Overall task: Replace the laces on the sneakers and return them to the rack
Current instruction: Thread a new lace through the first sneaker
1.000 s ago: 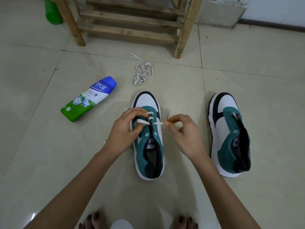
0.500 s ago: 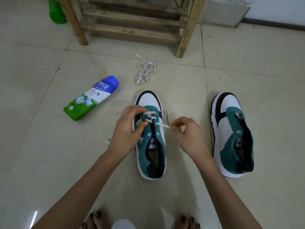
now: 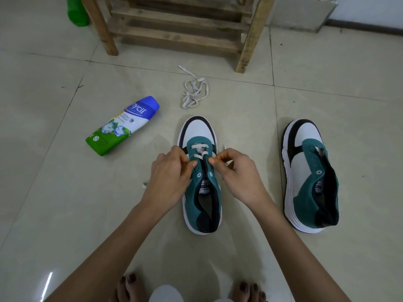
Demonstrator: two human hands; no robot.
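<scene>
Left hand (image 3: 172, 177) is curled at the centre sneaker's (image 3: 201, 205) left eyelet row, with the white lace (image 3: 199, 147) pinched at the fingertips. Right hand (image 3: 237, 173) is curled likewise, the lace end pinched beside the right row. Second sneaker (image 3: 309, 171), unlaced, is set well apart on the floor. Risk judged: an eyelet skipped or the lace twisted, the row being hidden by fingers. Read: "nycil GERM EXPERT" on the bottle (image 3: 122, 125), "PUMA" on the tongue.
</scene>
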